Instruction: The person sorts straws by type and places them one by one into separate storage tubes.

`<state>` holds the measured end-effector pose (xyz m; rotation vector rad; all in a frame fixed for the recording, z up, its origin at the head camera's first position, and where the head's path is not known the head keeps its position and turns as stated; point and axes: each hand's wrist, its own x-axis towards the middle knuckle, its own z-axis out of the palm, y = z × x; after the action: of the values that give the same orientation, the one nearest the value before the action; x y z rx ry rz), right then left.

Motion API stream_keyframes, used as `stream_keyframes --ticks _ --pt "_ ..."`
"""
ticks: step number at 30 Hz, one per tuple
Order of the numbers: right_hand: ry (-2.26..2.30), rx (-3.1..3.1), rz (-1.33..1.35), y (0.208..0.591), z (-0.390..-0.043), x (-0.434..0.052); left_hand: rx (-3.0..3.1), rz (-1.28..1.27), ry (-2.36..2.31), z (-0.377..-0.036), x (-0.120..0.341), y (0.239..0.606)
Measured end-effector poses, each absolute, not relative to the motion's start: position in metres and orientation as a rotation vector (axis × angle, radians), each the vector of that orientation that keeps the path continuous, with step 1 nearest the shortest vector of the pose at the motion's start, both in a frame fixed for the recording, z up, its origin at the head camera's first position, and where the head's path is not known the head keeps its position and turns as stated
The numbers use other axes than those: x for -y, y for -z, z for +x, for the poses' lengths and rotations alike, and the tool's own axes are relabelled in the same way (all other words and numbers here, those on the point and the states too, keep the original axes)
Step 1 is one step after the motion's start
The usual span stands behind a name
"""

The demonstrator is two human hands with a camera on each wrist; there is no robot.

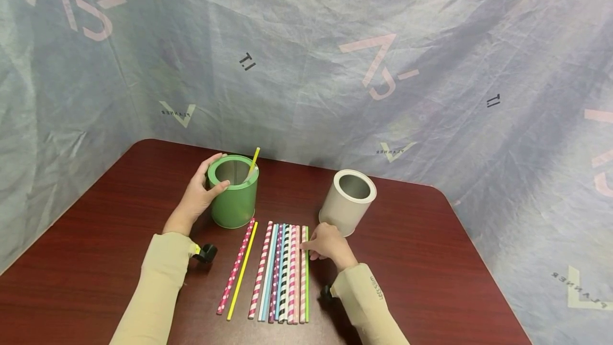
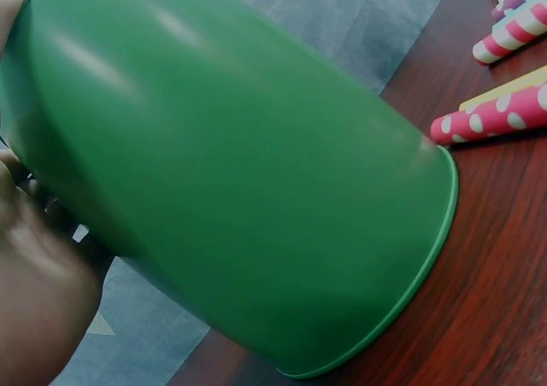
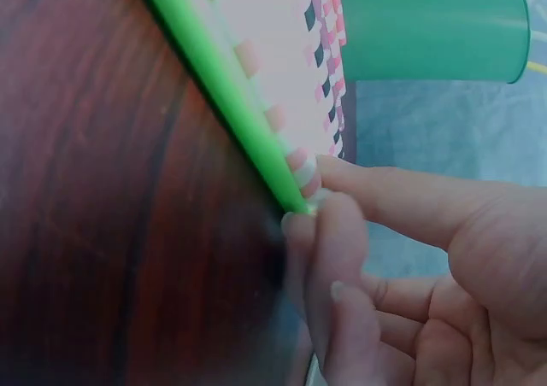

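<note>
My left hand (image 1: 197,193) grips the green can (image 1: 234,207) at its left side, thumb over the rim and fingers behind. A yellow straw (image 1: 256,156) leans inside that can and sticks out above the rim. On the table lies a row of striped, dotted and plain straws (image 1: 283,297). At the row's right end, my right hand (image 1: 330,241) has its thumb and fingertips around the far ends of a lime green straw (image 3: 239,121) and the pink-and-white striped straw (image 3: 275,117) beside it. How firmly they are pinched is hard to tell.
Just behind my right hand stands a white can (image 1: 342,209), upright. Left of the row lie a pink dotted straw (image 1: 234,270) and a yellow straw (image 1: 242,270), a little apart from the others. A grey printed cloth (image 1: 297,68) hangs behind the dark red table (image 1: 407,260).
</note>
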<state>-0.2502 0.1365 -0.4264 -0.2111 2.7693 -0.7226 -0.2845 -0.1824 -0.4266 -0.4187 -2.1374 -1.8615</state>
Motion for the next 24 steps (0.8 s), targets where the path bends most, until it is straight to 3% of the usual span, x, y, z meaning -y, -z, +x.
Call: stream_keyframes --ticks 24 --pt "1.118 -2.606 -0.122 0.441 -0.256 -0.148 2.135 -0.426 1.877 -0.284 0.182 0.426"
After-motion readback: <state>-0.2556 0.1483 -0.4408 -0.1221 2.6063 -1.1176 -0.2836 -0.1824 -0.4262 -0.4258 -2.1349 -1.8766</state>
